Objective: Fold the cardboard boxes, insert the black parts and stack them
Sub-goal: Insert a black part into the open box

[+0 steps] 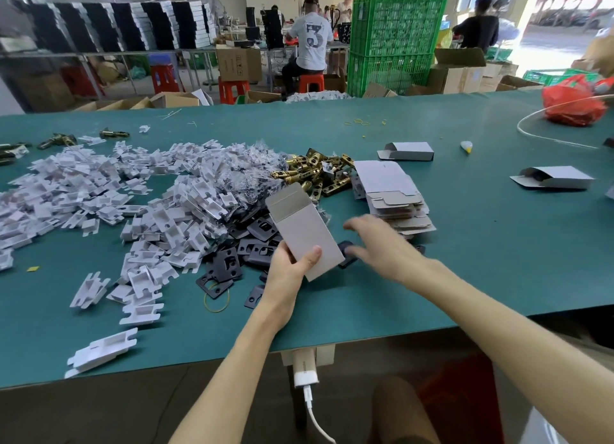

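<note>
My left hand (288, 266) grips a grey folded cardboard box (299, 227) by its lower end, with the open flap pointing up and away. My right hand (378, 244) hovers just right of the box with fingers spread and slightly blurred, over a small black part (347, 256) on the table; whether it touches the part is unclear. More black plates (232, 260) lie in a heap under and left of the box. A stack of flat unfolded boxes (395, 204) sits to the right.
A large heap of white plastic inserts (116, 191) covers the left of the green table (498, 260). Brass lock parts (315, 172) lie behind the box. Two folded boxes (407, 151) (555, 177) rest farther right. A red bag (574, 103) sits at the far right.
</note>
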The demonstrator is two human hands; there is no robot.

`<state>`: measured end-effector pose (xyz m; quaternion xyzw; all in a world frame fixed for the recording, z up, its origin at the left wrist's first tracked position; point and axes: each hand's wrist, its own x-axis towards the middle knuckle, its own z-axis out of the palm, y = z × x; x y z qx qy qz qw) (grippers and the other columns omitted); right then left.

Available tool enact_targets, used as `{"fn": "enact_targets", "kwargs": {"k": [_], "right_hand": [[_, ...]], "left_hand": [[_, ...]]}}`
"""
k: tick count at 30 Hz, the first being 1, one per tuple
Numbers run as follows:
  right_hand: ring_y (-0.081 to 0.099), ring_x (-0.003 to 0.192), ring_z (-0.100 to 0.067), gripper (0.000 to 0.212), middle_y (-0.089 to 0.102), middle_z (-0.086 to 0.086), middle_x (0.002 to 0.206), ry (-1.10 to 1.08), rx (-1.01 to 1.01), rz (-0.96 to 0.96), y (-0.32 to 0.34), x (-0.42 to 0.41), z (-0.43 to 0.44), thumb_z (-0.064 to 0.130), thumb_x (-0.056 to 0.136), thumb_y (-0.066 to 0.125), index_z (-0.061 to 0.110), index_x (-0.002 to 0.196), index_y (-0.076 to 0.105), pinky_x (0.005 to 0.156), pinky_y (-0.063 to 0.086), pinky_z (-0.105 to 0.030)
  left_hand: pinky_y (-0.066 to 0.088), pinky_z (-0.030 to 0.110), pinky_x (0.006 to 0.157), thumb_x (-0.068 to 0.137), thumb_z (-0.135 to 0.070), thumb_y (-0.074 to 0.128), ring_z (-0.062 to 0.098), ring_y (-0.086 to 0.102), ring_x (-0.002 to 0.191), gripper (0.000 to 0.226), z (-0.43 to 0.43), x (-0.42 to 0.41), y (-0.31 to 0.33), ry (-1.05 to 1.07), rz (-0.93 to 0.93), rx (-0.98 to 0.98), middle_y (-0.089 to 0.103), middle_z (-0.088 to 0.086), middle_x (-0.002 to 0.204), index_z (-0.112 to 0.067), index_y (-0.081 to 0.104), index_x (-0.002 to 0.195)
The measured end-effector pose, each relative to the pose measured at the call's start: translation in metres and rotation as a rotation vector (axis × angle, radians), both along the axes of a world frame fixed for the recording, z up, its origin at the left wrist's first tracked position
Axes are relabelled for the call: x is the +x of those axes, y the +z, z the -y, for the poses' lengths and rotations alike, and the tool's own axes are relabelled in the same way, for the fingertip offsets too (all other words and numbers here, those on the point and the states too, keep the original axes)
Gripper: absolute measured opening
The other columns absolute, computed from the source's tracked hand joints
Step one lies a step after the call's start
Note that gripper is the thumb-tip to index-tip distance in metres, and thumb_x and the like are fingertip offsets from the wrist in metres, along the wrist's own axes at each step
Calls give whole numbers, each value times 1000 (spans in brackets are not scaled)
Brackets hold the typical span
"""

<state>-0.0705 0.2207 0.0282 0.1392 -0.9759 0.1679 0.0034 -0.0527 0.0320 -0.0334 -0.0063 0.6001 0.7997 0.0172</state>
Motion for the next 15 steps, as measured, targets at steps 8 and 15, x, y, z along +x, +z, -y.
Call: {"fn": "enact_targets", "kwargs": {"k": [8,15], "right_hand": [[41,124,-27,55,52,-9,121,-39,-73,-9,-26,3,-1,28,87,78,17,135,54,106,36,-38],[38,116,-24,47,48,-5,118,-63,-69,-148,-31,9,-2,27,84,80,14,123,60,103,40,-36]], "left_hand": [[59,30,94,94,-8,73,16,72,109,38,-2,1,0,-16,-31,-98,73,5,121,-15,56,126],[58,27,90,92,-8,76,11,72,106,39,-2,3,2,-31,-64,-117,74,0,117,-21,58,122]]}}
